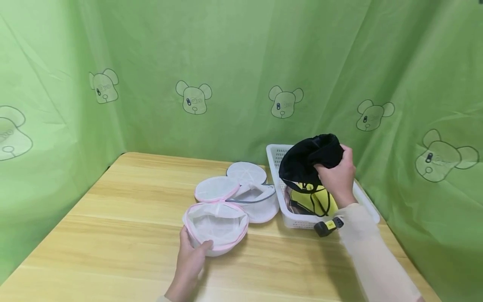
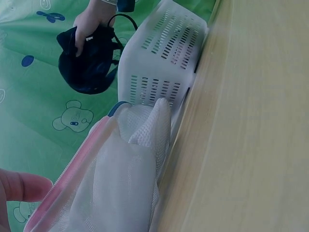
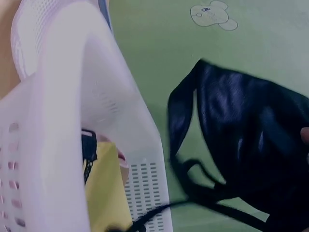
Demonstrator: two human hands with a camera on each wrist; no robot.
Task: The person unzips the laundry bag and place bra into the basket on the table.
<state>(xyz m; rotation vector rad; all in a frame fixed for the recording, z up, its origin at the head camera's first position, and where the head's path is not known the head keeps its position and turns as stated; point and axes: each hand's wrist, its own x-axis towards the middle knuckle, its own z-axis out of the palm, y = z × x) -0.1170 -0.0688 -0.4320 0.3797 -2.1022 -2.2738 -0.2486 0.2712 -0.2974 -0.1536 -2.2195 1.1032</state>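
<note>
My left hand (image 1: 190,258) grips the near edge of a white mesh laundry bag (image 1: 216,226) with pink trim, thumb over the rim. Its round lid (image 1: 216,188) is folded back and the mouth gapes open. In my right hand (image 1: 338,176) is a black bra (image 1: 302,161), cups folded together, pinched between thumb and fingers above a white basket (image 1: 276,188). Thin black straps (image 3: 217,205) dangle from it toward the basket. The left wrist view shows the bra (image 2: 89,67) beside the basket's upper edge.
Behind the pink-trimmed bag lies another mesh laundry bag (image 1: 260,209) with grey trim, unzipped, its lid (image 1: 246,173) laid back, close against the basket. Inside the basket are a yellow item (image 1: 309,199) and other clothing. A green curtain (image 1: 234,126) surrounds the wooden table (image 1: 124,235).
</note>
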